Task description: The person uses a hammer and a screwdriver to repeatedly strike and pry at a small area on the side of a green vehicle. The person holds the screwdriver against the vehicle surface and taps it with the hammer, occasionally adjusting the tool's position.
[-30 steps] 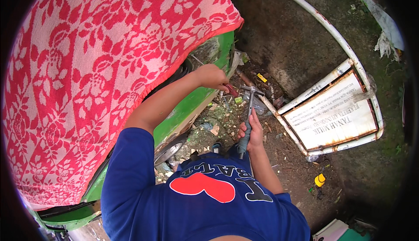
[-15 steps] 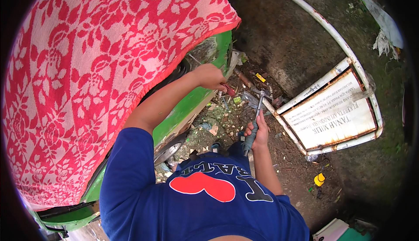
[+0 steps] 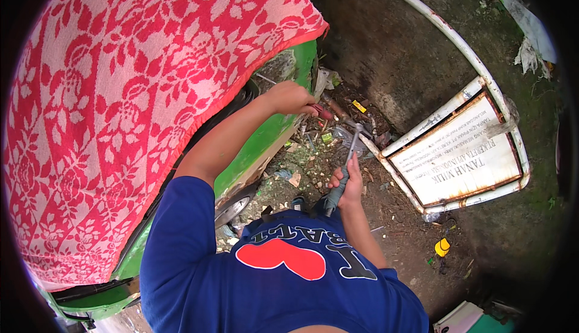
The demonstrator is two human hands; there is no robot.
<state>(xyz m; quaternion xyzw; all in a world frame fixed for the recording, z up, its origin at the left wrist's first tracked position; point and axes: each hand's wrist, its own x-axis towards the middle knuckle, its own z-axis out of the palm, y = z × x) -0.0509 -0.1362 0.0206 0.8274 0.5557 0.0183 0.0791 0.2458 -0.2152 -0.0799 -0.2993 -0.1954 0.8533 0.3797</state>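
Note:
My left hand (image 3: 292, 98) is closed around a screwdriver, its red handle (image 3: 323, 112) sticking out to the right. Left of that fist, a thin metal shaft (image 3: 265, 79) shows against the green car body (image 3: 301, 64). My right hand (image 3: 351, 183) grips a hammer (image 3: 351, 146) by its grey-green wrapped handle. The hammer's metal head points away from me, close to the right of the red handle but apart from it. Where the screwdriver tip rests is too small to tell.
A red and pink floral cloth (image 3: 139, 104) drapes over the car. To the right stands a rusty white-framed sign (image 3: 461, 158) with a curved white pipe (image 3: 434, 16). Litter (image 3: 295, 179) covers the ground, with a yellow object (image 3: 442, 247) farther right. A car wheel (image 3: 232, 209) shows low at left.
The hammer and my right hand have shifted left, bringing the head nearer the screwdriver. My left hand has turned slightly, and more of the red handle shows.

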